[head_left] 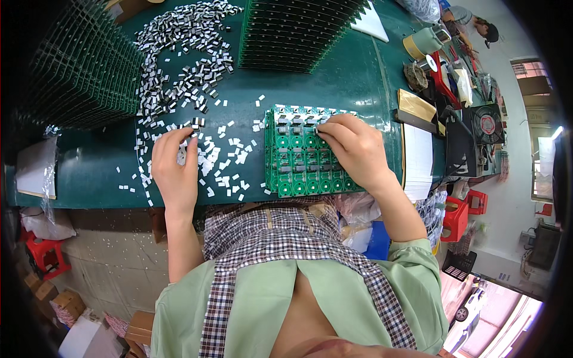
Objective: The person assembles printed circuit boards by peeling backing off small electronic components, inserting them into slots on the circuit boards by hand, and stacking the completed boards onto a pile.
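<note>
A stack of green circuit boards (298,143) lies near the front edge of the green table, its top panel carrying rows of small grey and dark parts. My right hand (358,150) reaches over the panel's right side, thumb and forefinger pinched on a small electronic component (318,129) at an upper row. To the left, my left hand (173,170) rests among loose components, its thumb and forefinger drawn together by a black-and-white piece (198,122). What those fingertips hold is too small to make out. White pieces (209,156) lie scattered beside this hand.
A heap of black-and-white components (179,53) spreads behind my left hand. Tall racks of green boards stand at the far left (83,65) and back middle (295,36). Right of the boards lie white sheets (418,158) and a black fan (484,128). Another person (474,27) is far right.
</note>
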